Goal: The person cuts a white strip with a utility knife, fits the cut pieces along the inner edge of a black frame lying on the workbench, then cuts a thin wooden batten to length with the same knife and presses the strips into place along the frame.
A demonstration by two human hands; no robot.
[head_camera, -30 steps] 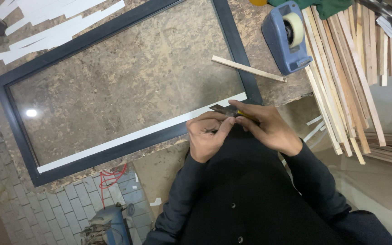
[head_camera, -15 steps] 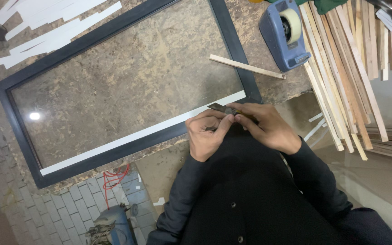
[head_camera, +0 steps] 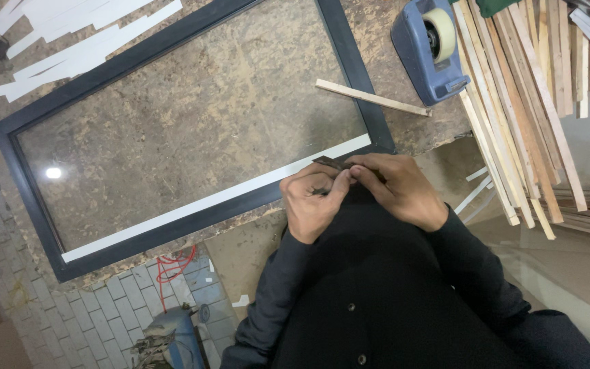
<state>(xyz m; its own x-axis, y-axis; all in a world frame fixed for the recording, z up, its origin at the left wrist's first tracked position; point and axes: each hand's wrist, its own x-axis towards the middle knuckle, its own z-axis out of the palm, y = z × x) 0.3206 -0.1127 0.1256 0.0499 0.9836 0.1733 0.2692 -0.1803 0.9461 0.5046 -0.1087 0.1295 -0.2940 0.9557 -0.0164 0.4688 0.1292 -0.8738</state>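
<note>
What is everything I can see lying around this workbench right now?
picture frame: one, black, glazed, flat across the bench
white strip: one, inside the frame along its near edge
white strips: a loose heap, top left
wooden stick: one, pale, right of the frame
tape dispenser: one, blue with a pale roll, top right
wooden slats: a pile, light wood, right side
red cord: one, on the paved floor below the bench
small dark piece: one, pinched at the frame's near right corner
left hand: holds the dark piece
right hand: also on it

Small dark piece mostly hidden
</note>
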